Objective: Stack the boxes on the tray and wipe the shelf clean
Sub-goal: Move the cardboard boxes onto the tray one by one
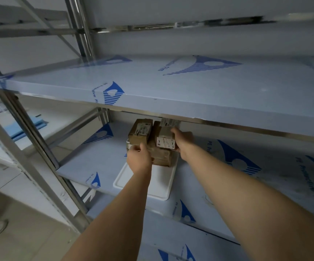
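A white tray (160,187) lies on the middle shelf (99,162), which is covered in blue protective film. Several brown cardboard boxes (161,155) with white labels are stacked at the tray's far end. My left hand (138,160) grips the near left corner of the stack, under the upper left box (140,131). My right hand (182,142) holds the right side of the upper right box (164,135), fingers on top of it. The back of the stack is partly hidden under the shelf above.
The upper shelf (171,91) juts out just above the boxes, leaving little headroom. Steel uprights (33,132) and diagonal braces stand to the left. A blue folded cloth (26,127) lies on a surface further left. A lower shelf (171,238) is below.
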